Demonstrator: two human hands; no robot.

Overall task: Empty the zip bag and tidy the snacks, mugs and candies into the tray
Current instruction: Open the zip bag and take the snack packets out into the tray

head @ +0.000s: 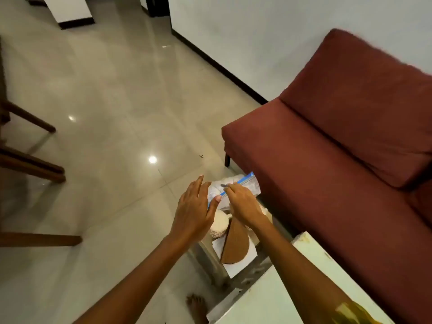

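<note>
A clear zip bag (250,184) with a blue zip strip stands on a low glass table, its contents blurred and white. My right hand (243,204) pinches the zip strip near its middle. My left hand (194,206) rests against the bag's left end, thumb on the strip and fingers stretched out. Below the hands sits a pale patterned mug (218,226) on its side. A brown semicircular piece (236,244) lies on a white sheet (240,260). I cannot make out a tray.
A maroon sofa (339,141) stands right of the glass table (210,260). A white surface (275,298) lies at the bottom right. Wooden chair legs (30,164) stand on the tiled floor at left. A bare foot (197,307) is beside the table.
</note>
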